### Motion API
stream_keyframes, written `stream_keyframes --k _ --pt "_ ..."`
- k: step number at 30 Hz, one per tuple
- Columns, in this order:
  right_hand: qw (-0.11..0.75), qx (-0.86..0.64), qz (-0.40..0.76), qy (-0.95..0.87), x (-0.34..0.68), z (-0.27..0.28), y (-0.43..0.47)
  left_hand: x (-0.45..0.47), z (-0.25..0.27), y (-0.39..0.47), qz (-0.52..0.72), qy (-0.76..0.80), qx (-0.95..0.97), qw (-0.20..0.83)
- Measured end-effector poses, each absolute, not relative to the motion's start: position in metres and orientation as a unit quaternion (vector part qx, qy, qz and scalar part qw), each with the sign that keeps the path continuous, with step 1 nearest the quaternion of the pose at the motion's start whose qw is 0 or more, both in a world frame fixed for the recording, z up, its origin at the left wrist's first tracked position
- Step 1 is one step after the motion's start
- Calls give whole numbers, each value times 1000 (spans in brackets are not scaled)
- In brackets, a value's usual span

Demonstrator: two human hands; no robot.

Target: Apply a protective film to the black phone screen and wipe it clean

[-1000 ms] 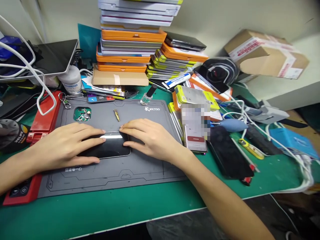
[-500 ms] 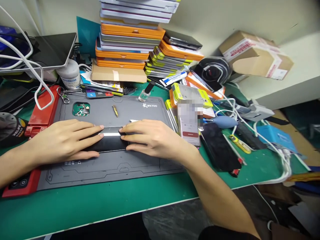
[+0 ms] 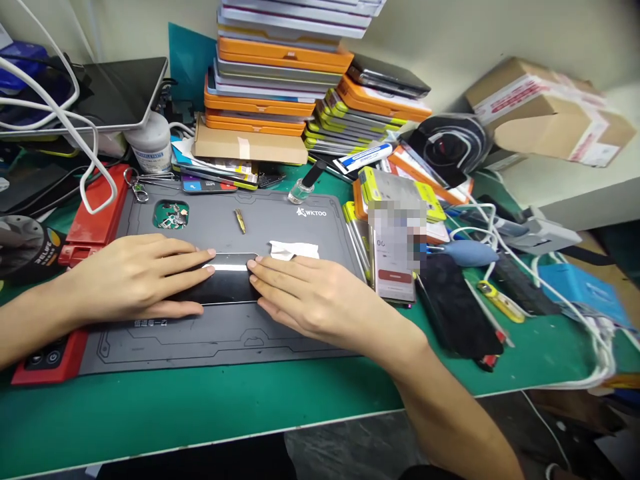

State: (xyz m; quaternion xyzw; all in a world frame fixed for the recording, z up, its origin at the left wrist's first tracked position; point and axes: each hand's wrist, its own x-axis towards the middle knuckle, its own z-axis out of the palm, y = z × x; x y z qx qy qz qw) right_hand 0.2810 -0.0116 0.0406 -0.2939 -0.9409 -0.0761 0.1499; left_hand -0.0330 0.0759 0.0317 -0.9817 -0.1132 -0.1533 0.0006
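Note:
A black smartphone [image 3: 227, 285] lies flat on the dark grey work mat [image 3: 215, 343], its glossy face up with a bright light streak. My left hand [image 3: 133, 277] spans its left part, fingers stretched along the far side and thumb by the near edge. At the right end, my right hand [image 3: 315, 297] grips the phone with its fingers close together. Both palms hide the phone's ends. Just beyond my right fingers rests a crumpled white wipe [image 3: 293, 250]. A brass-coloured small tip [image 3: 241, 221] sits farther back on the mat.
Small metal parts fill a green recess [image 3: 171, 215]. A red clamp-like fixture [image 3: 93, 217] borders the mat's left side. Behind stand a small glass bottle [image 3: 301, 190] and stacked orange boxes [image 3: 280, 57]. On the right are a lit phone [image 3: 393, 267], black cloth [image 3: 455, 310] and white cables [image 3: 603, 347].
My right hand has shifted slightly right along the phone and its fingers have drawn together. More of the white wipe shows. The camera view has moved a little; my left hand stays on the phone.

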Motion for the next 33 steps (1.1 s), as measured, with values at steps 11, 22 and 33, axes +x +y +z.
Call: stream_keyframes --k 11,22,33 --pt "114 -278 -138 -944 279 38 -17 -31 34 76 -155 -82 -983 54" --pt "97 -272 -156 -945 277 36 -20 -28 39 71 -183 -88 -976 73" --pt "51 -270 -222 -936 268 34 -33 -31 35 72 -155 -68 -984 61"
